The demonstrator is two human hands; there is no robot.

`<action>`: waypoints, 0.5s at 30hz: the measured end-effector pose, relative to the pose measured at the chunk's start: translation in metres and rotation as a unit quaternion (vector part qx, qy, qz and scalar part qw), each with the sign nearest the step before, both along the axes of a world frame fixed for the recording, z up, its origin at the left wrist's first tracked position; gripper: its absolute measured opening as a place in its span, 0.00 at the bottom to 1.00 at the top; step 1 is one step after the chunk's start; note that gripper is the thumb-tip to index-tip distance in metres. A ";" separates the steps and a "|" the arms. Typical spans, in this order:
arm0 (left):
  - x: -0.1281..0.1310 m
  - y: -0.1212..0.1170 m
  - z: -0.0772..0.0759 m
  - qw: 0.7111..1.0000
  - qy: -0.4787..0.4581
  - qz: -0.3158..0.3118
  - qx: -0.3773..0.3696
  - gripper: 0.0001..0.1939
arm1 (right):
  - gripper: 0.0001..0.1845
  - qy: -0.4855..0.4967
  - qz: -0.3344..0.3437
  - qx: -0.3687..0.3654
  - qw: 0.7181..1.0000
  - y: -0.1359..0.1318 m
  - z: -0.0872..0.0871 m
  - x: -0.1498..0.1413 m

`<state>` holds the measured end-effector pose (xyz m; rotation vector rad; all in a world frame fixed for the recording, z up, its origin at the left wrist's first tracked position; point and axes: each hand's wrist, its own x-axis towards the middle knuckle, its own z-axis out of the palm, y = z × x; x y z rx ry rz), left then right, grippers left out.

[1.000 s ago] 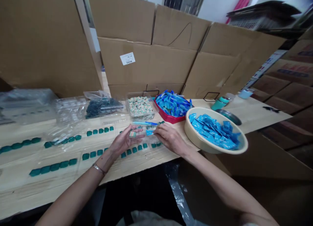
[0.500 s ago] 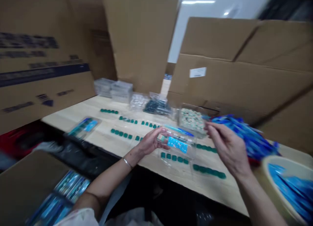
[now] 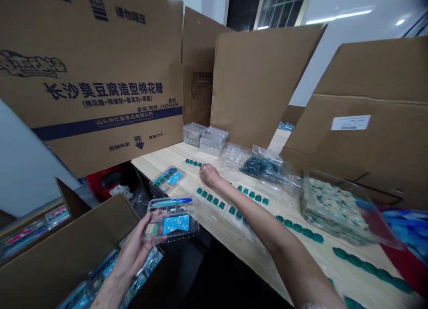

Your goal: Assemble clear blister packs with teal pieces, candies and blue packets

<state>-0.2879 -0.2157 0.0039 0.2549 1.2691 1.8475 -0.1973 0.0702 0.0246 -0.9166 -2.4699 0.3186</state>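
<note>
Head view: wooden worktable.
Left hand: half-curled, holding clear tray, blue packet inside.
Right hand: fingers bunched beside green pieces; grasp unclear.

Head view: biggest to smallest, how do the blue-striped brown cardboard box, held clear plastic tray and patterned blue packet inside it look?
Blue-striped cardboard box
Held plastic tray
Patterned blue packet
</note>
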 end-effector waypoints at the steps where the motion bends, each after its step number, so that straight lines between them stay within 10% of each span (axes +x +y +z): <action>1: -0.004 -0.004 -0.002 1.000 -0.002 0.010 -0.001 0.12 | 0.07 -0.037 0.003 0.011 0.999 0.001 -0.006 -0.014; 7: -0.018 -0.005 -0.017 0.999 -0.044 0.026 -0.005 0.14 | 0.12 -0.194 0.039 0.070 0.978 0.008 -0.030 -0.061; 15: -0.017 0.024 -0.026 0.998 -0.048 0.015 0.038 0.14 | 0.16 -0.261 0.052 0.105 0.958 0.008 -0.018 -0.069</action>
